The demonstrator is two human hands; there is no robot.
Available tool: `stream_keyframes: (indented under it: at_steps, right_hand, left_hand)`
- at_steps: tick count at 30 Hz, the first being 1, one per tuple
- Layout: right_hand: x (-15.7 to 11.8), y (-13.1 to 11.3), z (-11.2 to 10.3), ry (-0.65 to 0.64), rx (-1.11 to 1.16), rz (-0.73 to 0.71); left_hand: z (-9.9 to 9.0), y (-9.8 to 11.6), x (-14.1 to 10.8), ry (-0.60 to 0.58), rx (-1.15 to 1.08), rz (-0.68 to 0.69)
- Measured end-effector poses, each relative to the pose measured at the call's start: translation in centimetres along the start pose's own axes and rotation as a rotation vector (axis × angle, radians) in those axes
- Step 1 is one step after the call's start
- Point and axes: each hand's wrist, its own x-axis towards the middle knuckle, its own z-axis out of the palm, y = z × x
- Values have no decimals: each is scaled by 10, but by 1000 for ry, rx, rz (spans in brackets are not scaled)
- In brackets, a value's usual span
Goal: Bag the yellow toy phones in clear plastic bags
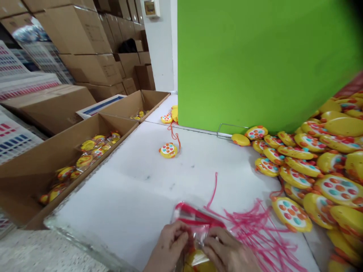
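At the table's near edge, my left hand [171,245] and my right hand [227,249] pinch a clear plastic bag [200,232] between them. Inside the bag, low in the view, shows part of a yellow toy [200,260]; the rest is cut off by the frame. Just beyond my fingers lie flat clear bags with red edges [195,213]. Right of my right hand spreads a heap of thin pink strips [255,226]. One yellow toy with coloured dots [292,214] rests beside the strips.
A large pile of yellow toys [300,162] covers the table's right side. Another toy with an orange cord [168,150] lies mid-table [127,196]. A green panel [255,64] stands behind. Open cartons [93,143] with bagged toys line the left edge; stacked boxes [82,34] rise beyond.
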Motion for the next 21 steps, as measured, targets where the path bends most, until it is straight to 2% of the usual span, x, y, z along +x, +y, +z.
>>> stream_keyframes:
  at_steps: [3, 7, 11, 13, 15, 17, 21]
  right_hand:
    - [11, -9, 4, 125, 88, -2]
    - [26, -22, 17, 238, 24, -6]
    - [35, -29, 20, 252, -30, 10]
    - [31, -22, 14, 233, 74, 111]
    - [17, -1, 5, 197, 216, 299]
    - [-8, 34, -6, 167, 269, 531]
    - [-76, 116, -28, 151, 48, 901]
  left_hand:
    - [-1, -4, -1, 65, 76, 3]
    - [4, 5, -1, -41, 156, 70]
    - [9, 11, -4, -35, 426, 164]
    - [8, 7, -6, -38, 563, 173]
    - [4, 1, -6, -39, 598, 159]
    - [-1, -4, -6, -31, 523, 145]
    - [-7, -8, -3, -22, 316, 128]
